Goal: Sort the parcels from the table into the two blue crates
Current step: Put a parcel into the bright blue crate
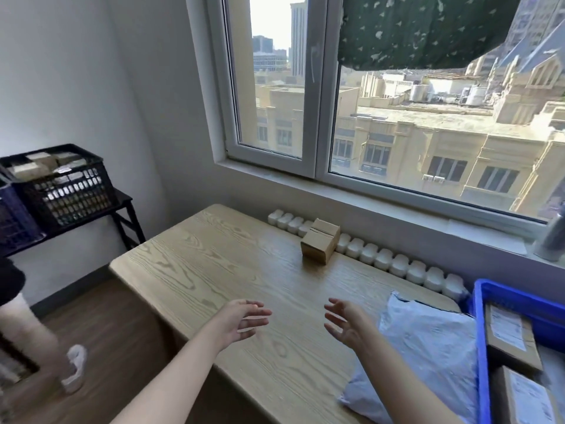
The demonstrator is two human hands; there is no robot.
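Note:
A small cardboard box [320,245] stands on the wooden table [214,258] near its far edge, by the radiator. A pale blue plastic mailer bag [428,347] lies on the table's right side, against a blue crate [480,332] that holds two labelled cardboard parcels [509,338]. My left hand [241,318] and my right hand [344,322] hover above the table's near middle, palms facing each other, fingers spread and holding nothing. Both are well short of the small box.
A white radiator [382,258] runs along the table's far edge under the window sill. At the left, a black crate [65,185] full of parcels sits on a dark stand beside a dark blue crate [12,218]. Another person's leg and slipper [75,368] are on the floor at left.

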